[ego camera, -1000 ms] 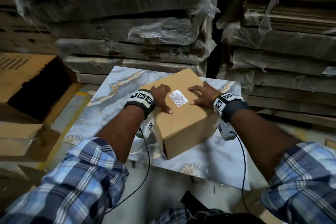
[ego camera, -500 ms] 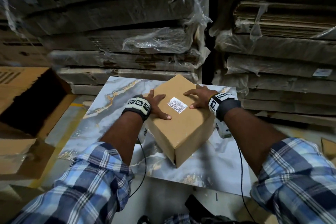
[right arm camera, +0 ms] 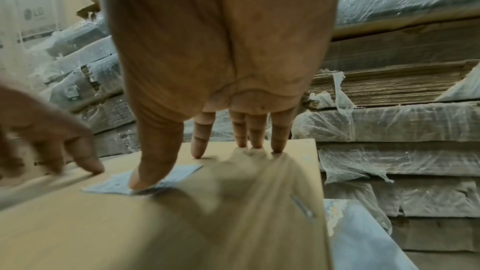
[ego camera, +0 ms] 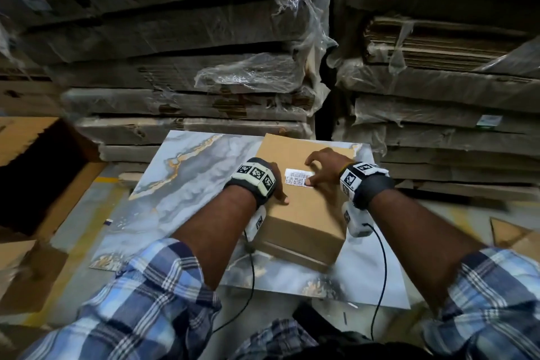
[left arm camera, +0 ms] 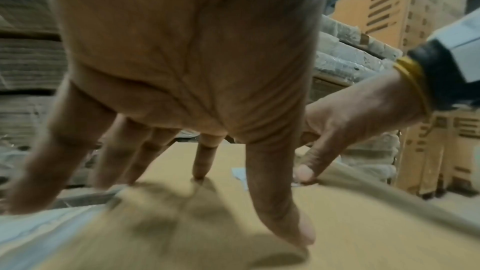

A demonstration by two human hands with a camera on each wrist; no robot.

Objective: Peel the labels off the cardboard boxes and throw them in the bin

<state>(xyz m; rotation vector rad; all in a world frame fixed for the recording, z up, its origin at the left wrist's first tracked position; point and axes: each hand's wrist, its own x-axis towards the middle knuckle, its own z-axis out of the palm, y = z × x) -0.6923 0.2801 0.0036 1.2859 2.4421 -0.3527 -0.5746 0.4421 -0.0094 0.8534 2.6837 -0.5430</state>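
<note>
A brown cardboard box (ego camera: 304, 219) lies on a marble-patterned slab (ego camera: 190, 184). On the box top is a white barcode label (ego camera: 296, 177), stuck flat. My left hand (ego camera: 277, 188) presses the box's left edge with spread, straight fingers (left arm camera: 280, 213). My right hand (ego camera: 324, 168) rests on the top, its fingers (right arm camera: 255, 130) straight with their tips on the cardboard. Its thumb (right arm camera: 148, 163) presses on the label (right arm camera: 182, 171) near its right end. The label's far corner (left arm camera: 240, 174) shows between both hands. Neither hand holds anything.
Stacks of plastic-wrapped flattened cardboard (ego camera: 190, 82) rise right behind the slab and to the right (ego camera: 438, 96). A large open cardboard box (ego camera: 43, 172) with a dark inside stands on the left. Cables hang from both wrist cameras.
The box has turned from lying cornerwise to lying nearly square to me. My right thumb has moved onto the label. My left hand has stayed on the box's left edge.
</note>
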